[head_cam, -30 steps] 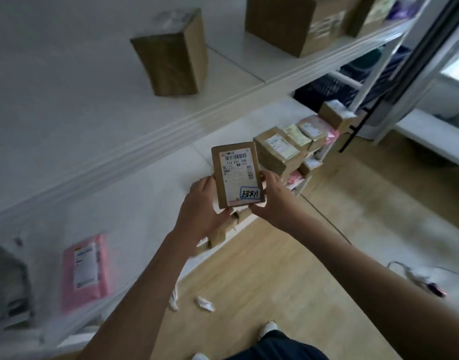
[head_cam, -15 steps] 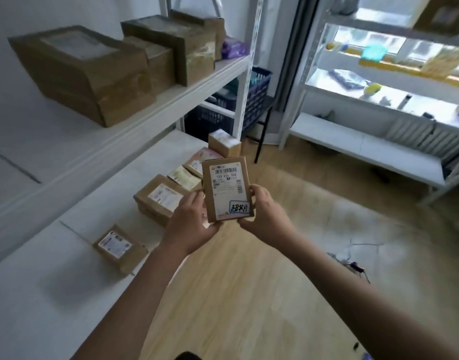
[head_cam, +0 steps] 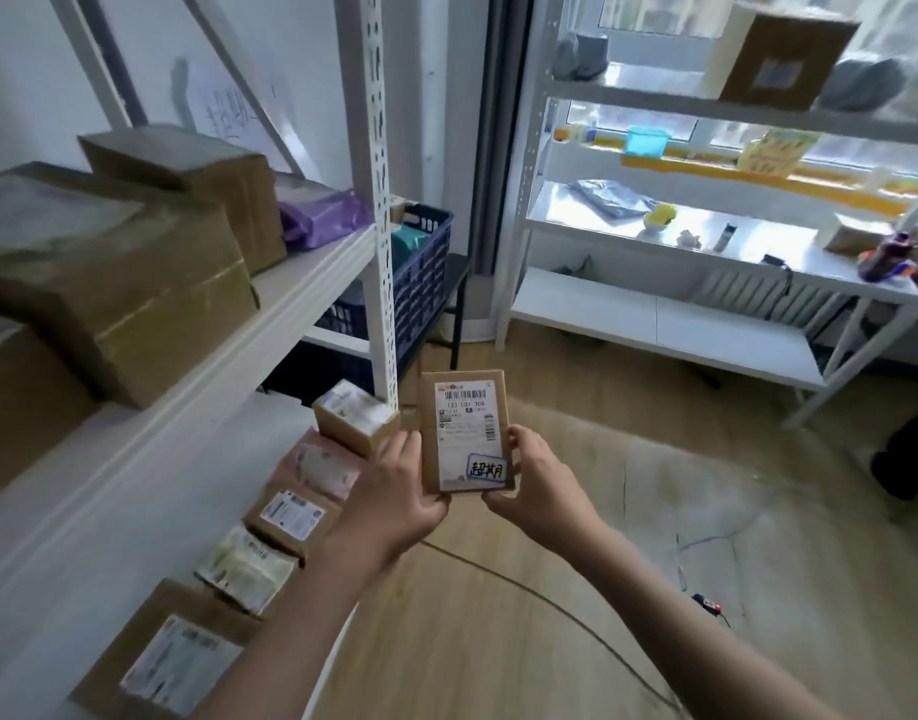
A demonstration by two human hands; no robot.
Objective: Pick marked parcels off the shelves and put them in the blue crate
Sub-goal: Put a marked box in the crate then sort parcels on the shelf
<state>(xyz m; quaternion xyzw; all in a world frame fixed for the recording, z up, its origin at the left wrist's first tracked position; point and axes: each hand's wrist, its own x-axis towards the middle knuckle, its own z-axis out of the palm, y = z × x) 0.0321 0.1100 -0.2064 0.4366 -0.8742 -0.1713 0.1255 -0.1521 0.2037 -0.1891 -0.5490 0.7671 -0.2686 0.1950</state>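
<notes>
I hold a small flat brown parcel (head_cam: 465,429) upright in front of me, over the wooden floor. Its white shipping label carries a barcode and a blue-edged sticker with handwriting at the lower right. My left hand (head_cam: 391,491) grips its left edge and bottom corner. My right hand (head_cam: 537,480) grips its right edge and bottom corner. The blue crate (head_cam: 420,275) stands on a dark stand beyond the shelf post, with green items inside.
The white shelf unit (head_cam: 290,298) on my left holds large brown boxes (head_cam: 119,272) and a purple bag (head_cam: 319,215) above, several small labelled parcels (head_cam: 290,511) below. A second white rack (head_cam: 706,241) stands ahead right. A black cable (head_cam: 550,600) runs across the floor.
My view has swung right and upward along the shelves, bringing the blue crate and the far rack closer. Both hands keep the same hold on the parcel.
</notes>
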